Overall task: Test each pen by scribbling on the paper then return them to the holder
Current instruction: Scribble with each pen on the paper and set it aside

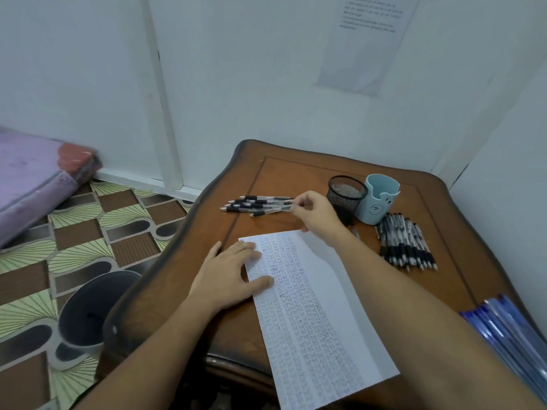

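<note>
A long sheet of paper covered in blue scribbles lies on the wooden table. My left hand lies flat on the paper's upper left edge. My right hand reaches to a small pile of black-grip pens and pinches the end of one pen between thumb and fingers. A black mesh holder and a light blue holder stand behind my right hand. A second pile of pens lies right of the holders.
A bundle of blue pens sits at the table's right front edge. A grey bin stands on the patterned floor left of the table. A purple mattress lies by the wall.
</note>
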A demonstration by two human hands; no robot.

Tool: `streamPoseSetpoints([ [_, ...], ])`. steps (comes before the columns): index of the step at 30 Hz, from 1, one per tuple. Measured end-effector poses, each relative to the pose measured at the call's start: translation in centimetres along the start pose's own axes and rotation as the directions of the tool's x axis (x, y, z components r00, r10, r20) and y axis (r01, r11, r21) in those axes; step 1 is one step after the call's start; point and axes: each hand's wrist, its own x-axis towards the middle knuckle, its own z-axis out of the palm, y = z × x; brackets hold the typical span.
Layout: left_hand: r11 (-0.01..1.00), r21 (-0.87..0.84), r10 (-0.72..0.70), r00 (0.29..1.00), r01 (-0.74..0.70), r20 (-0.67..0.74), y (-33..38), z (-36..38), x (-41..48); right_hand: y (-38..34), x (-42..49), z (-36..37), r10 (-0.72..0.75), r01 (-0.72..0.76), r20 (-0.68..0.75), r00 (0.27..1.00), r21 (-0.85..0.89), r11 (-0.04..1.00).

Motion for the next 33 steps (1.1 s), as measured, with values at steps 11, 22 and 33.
streamPoseSetpoints([
  [11,0.999,0.035,-0.014,1.0,0.014,0.003,4.1,0.6,-1.8,0.1,-6.4,-5.0,0.138,-0.086,-0.039,0.99,0.607,0.79],
  [22,0.998,0.06,0.003,1.0,-0.001,-0.023,4.0,0.5,0.0,1.6,-7.7,-5.5,0.198,-0.109,-0.036,0.98,0.732,0.673],
  [33,0.997,-0.005,0.08,0.994,-0.08,0.069,2.6,0.5,2.9,3.4,-4.8,-2.1,0.106,-0.066,-0.064,0.992,0.455,0.888],
])
